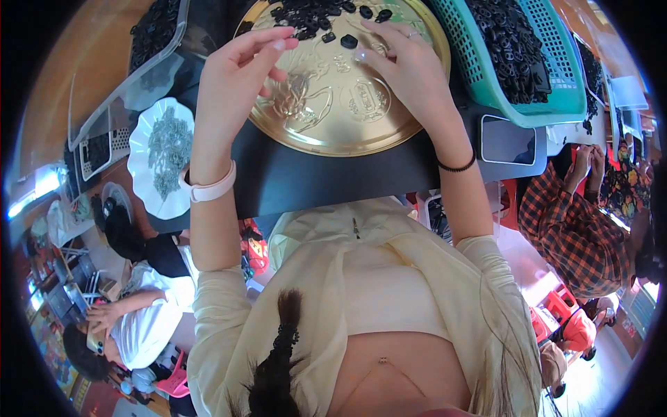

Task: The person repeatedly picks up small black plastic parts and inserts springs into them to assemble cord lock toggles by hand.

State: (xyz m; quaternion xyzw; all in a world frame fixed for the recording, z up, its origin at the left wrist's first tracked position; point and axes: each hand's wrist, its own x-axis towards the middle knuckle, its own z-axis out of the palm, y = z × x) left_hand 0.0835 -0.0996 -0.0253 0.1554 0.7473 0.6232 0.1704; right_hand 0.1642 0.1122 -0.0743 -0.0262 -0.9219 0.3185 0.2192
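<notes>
A round gold tray (326, 132) with embossed figures lies before me. Small black plastic pieces (306, 15) are heaped along its far side. My left hand (240, 80) hovers over the tray's left part. Its thumb is pressed to the curled fingers, and whatever they hold, if anything, is hidden. Over the right part is my right hand (413, 69), thumb and index finger apart with nothing visible between them. A dark rounded piece (349, 42) lies just left of its fingertips, and a small square piece (328, 38) sits nearby.
A teal basket (514, 115) full of black pieces stands at the right, with a phone (508, 140) in front of it. At the left are a white scalloped dish (142, 160) of small metallic parts and a clear bin (104, 118). Other people sit at both sides.
</notes>
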